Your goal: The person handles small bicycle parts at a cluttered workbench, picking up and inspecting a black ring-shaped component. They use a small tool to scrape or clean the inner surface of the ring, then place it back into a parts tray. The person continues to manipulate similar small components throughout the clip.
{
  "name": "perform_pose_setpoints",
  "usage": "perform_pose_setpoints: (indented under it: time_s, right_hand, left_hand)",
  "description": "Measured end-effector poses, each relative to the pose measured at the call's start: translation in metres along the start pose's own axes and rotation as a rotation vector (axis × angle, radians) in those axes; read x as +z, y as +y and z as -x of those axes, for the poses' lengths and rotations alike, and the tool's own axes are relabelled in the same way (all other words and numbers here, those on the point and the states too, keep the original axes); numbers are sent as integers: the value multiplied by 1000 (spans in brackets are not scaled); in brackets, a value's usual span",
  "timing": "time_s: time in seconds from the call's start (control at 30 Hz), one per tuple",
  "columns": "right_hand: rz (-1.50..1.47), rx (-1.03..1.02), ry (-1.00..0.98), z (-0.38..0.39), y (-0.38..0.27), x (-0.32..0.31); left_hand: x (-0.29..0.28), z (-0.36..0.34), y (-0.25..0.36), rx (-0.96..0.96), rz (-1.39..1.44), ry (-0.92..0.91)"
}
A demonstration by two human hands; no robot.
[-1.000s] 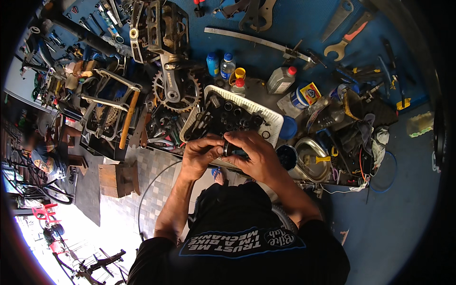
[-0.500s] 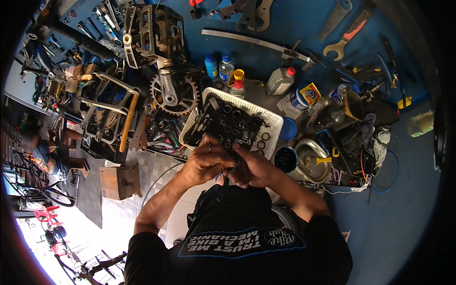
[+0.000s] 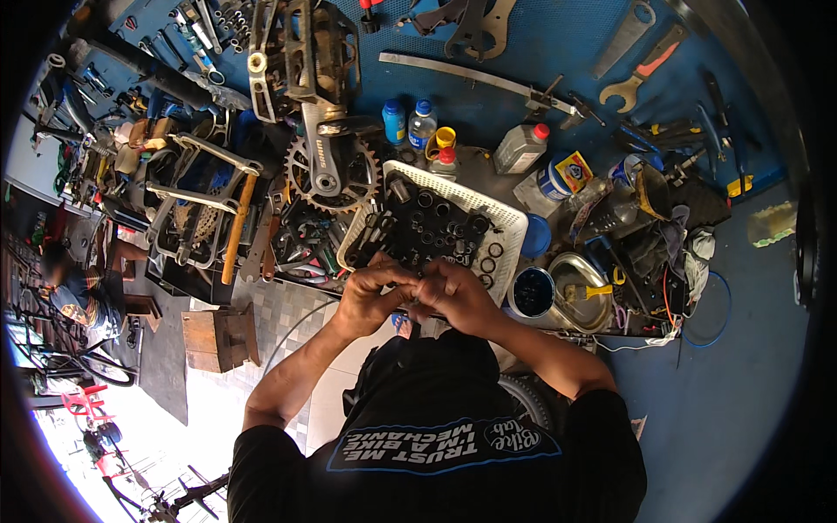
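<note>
My left hand (image 3: 371,298) and right hand (image 3: 459,298) meet, curled inward; I can't tell whether they're holding anything. Just beyond, the basket (image 3: 471,195) likely keeps small parts (image 3: 425,200) together.

A: Basket (image 3: 484,202)?
B: White plastic, smooth, punched with holes. Black rings (image 3: 489,251) in it: smooth; metal or rubber, can't tell.
A: Crank arm (image 3: 322,155)?
B: Grey metal, satin. Bowl (image 3: 571,270): shiny metal.
A: Wood?
B: Long handle (image 3: 239,228), smooth. Box (image 3: 211,340), rougher, matt.
A: Cloth?
B: Black shirt (image 3: 418,392), matt; grey rag (image 3: 641,250), crumpled, matt. Red-capped bottle (image 3: 520,150): grey plastic, smooth.
</note>
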State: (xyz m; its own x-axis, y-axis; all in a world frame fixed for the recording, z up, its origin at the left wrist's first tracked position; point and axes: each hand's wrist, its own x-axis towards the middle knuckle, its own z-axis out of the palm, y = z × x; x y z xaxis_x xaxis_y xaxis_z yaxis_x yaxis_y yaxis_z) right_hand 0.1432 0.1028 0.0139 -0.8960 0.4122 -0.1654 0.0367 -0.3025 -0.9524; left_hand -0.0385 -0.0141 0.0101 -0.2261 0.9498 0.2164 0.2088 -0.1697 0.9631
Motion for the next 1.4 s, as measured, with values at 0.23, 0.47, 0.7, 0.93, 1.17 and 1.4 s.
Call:
perform_pose_setpoints:
  time_s: [0.23,0.47,0.7,0.93,1.17,1.4]
  right_hand:
    - [298,-30,36,7,-8,11]
    - [636,-265,106,3,-8,3]
    - [376,-107,87,-3,0,1]
    - [759,-450,97,-2,12,-5]
    - [-299,301,-38,4,31,0]
    - [980,-566,82,15,23,13]
  left_hand:
    - [6,14,-10,-240,265,30]
    - [4,10,-40,-504,592,26]
    - [-3,-8,-11,108,-194,-97]
    - [14,19,-34,-629,816,144]
    - [5,20,-27,-35,4,-47]
    - [11,39,-35,-538,644,50]
